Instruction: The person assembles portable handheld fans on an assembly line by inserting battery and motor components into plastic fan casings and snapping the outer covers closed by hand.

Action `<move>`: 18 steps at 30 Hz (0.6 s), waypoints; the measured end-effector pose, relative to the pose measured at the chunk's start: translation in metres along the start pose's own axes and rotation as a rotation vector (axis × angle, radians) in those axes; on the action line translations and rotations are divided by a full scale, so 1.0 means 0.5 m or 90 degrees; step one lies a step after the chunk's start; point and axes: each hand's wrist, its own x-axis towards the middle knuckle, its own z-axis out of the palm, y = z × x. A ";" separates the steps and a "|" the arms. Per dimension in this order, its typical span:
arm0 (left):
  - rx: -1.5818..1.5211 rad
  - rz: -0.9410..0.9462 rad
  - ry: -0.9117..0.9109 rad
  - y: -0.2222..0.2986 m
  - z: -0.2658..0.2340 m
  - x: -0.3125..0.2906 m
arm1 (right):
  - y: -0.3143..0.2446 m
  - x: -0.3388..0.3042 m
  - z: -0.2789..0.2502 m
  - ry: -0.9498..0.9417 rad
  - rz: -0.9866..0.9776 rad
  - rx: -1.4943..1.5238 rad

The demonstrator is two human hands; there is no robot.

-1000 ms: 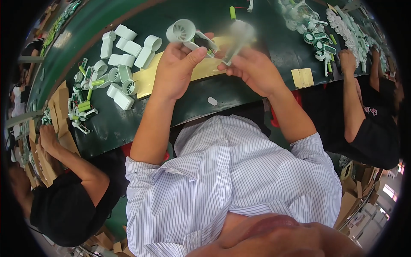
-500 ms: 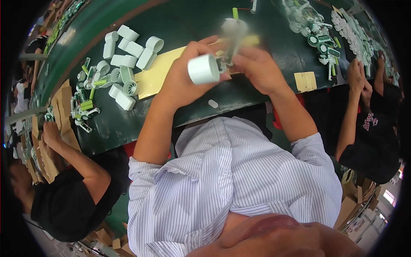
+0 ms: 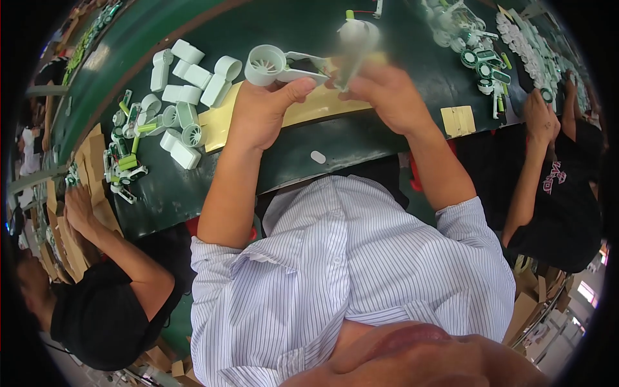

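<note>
My left hand (image 3: 258, 116) is closed on a pale green handheld-fan housing (image 3: 254, 72). Its round end has a spoked grille inside, and two long handle pieces spread from it toward my other hand. My right hand (image 3: 391, 97) pinches a whitish part with a round end (image 3: 358, 35), smeared by motion, that rises above the fingers. The fingertips of that hand are near the tips of the handle pieces; whether they touch cannot be made out. Below both hands, a small white oval piece (image 3: 318, 157) lies on the dark green table (image 3: 290, 174).
Several pale green housings (image 3: 219, 90) lie left, beside fan parts with lime-green cylinders (image 3: 132, 158). A yellow board (image 3: 222, 126) runs beneath my hands; a small yellow pad (image 3: 458, 121) lies right. More fan assemblies (image 3: 487, 71) are farther right. Co-workers' arms (image 3: 129, 258) show at both sides.
My left hand has moved left and turned the housing, so its grille and spread handle pieces now show. The blurred part in my right hand has shifted slightly.
</note>
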 end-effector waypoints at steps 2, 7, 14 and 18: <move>-0.007 0.004 0.003 -0.004 0.000 0.000 | -0.005 0.000 -0.001 -0.006 -0.025 -0.032; 0.008 0.029 -0.022 -0.003 0.007 0.000 | -0.034 -0.013 0.004 0.004 -0.041 -0.170; 0.196 0.093 0.000 -0.003 0.017 -0.006 | -0.032 -0.020 0.018 0.060 -0.120 -0.289; 0.189 0.115 -0.011 -0.016 0.016 -0.004 | -0.025 -0.018 0.016 0.086 -0.143 -0.353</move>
